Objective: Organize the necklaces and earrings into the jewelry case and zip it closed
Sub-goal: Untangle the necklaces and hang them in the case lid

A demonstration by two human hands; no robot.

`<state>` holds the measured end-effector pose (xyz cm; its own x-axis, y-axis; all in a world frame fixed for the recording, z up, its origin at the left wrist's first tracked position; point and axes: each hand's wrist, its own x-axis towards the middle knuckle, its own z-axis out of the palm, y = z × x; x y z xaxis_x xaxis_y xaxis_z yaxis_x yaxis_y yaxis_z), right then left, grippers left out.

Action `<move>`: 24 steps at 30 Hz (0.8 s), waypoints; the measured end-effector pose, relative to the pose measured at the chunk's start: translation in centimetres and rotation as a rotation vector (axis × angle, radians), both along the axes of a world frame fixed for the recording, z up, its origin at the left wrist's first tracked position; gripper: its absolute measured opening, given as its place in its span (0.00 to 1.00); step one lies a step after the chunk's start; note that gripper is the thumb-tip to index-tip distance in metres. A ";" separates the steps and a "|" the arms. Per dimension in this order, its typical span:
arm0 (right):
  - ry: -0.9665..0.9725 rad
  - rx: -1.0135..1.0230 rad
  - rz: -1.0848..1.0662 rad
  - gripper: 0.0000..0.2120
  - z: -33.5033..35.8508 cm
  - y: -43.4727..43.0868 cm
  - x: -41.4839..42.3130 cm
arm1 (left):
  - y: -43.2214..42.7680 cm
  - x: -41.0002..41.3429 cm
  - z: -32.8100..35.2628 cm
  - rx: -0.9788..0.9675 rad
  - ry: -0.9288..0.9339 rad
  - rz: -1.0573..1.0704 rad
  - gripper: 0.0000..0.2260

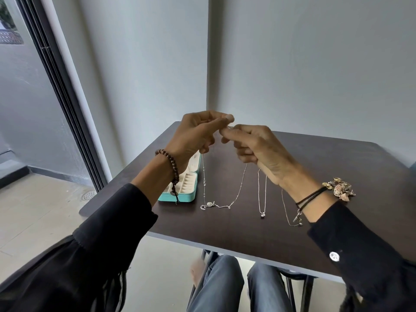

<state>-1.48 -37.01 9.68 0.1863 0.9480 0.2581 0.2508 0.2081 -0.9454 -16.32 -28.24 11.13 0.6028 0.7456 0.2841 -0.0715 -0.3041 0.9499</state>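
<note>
Left hand (198, 134) and right hand (254, 149) raised together, both pinching thin silver chain necklaces (210, 204); pendants rest on dark brown surface (326, 167); open teal jewelry case (182, 190) at its left edge; gold jewellery cluster (340, 189) by right wrist.

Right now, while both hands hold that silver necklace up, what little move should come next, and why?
Probably lift it a little higher. The left hand and right hand pinch the top of the silver necklace, but its pendant lies on the table. Once it hangs free, it could swing left to the open turquoise jewelry case.
</note>
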 end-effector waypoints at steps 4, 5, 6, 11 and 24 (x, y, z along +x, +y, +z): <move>0.149 0.079 -0.096 0.13 0.4 -0.2 0.0 | 0.3 -0.8 -0.7 0.011 0.062 -0.036 0.16; 0.208 0.108 -0.110 0.13 0.7 -0.3 0.1 | 0.3 -1.0 -1.0 0.024 0.080 -0.053 0.16; 0.264 0.133 -0.120 0.13 1.0 -0.3 0.3 | 0.4 -1.3 -1.3 0.036 0.099 -0.064 0.16; 0.426 0.185 -0.122 0.11 2.4 -0.8 1.2 | 1.0 -2.5 -2.9 0.034 0.088 -0.082 0.15; 0.520 0.188 -0.058 0.08 2.6 -1.4 1.3 | -1.7 0.7 2.0 0.089 -0.198 -0.156 0.09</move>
